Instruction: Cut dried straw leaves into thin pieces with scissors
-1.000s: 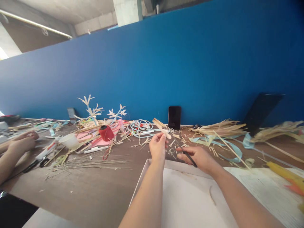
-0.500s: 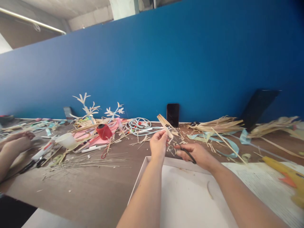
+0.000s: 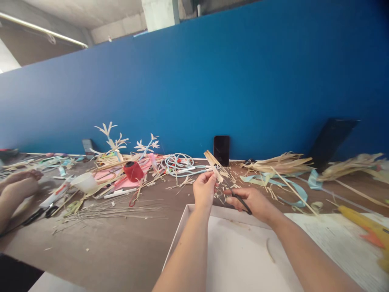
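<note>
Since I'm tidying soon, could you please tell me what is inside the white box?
A thin curved strip lies in the white box, with small specks near its far wall. The left forearm and right forearm cover parts of it, hiding anything beneath.

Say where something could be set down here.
Widest patch: brown tabletop left of the white box, nearer than the thin stalks, bearing only scraps. Also, the box floor between the forearms, beside a curved strip. Crowded: the back, with red spool, tubing and straw.

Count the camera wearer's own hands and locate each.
2: the left hand, near the middle, pinches a pale strip; the right hand, to its right, holds scissors.
</note>
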`<action>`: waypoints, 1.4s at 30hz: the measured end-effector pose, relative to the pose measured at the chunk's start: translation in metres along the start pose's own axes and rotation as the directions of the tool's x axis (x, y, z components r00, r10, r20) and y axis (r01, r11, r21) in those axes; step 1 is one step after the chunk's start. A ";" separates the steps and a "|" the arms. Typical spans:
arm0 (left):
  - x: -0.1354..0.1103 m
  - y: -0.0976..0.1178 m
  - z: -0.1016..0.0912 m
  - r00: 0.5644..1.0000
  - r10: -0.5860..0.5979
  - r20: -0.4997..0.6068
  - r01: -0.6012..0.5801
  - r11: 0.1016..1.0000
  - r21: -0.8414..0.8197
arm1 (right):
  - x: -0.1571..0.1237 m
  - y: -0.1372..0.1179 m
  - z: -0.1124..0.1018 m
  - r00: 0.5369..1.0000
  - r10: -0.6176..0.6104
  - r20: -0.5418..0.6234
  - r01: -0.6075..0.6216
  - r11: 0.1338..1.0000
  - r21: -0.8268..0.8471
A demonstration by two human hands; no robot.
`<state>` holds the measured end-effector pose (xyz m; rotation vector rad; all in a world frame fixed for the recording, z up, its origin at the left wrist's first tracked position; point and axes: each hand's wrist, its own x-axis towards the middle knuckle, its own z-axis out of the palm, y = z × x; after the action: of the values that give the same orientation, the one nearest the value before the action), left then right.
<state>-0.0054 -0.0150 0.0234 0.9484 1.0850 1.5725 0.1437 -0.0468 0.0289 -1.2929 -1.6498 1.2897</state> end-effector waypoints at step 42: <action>0.002 -0.005 0.000 0.997 -0.075 0.027 0.076 0.995 -0.061 | 0.001 0.000 0.006 0.998 -0.006 -0.060 0.005 1.000 -0.024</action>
<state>-0.0048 -0.0120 0.0192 0.8736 1.0376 1.5204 0.1381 -0.0470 0.0276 -1.3277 -1.6297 1.2198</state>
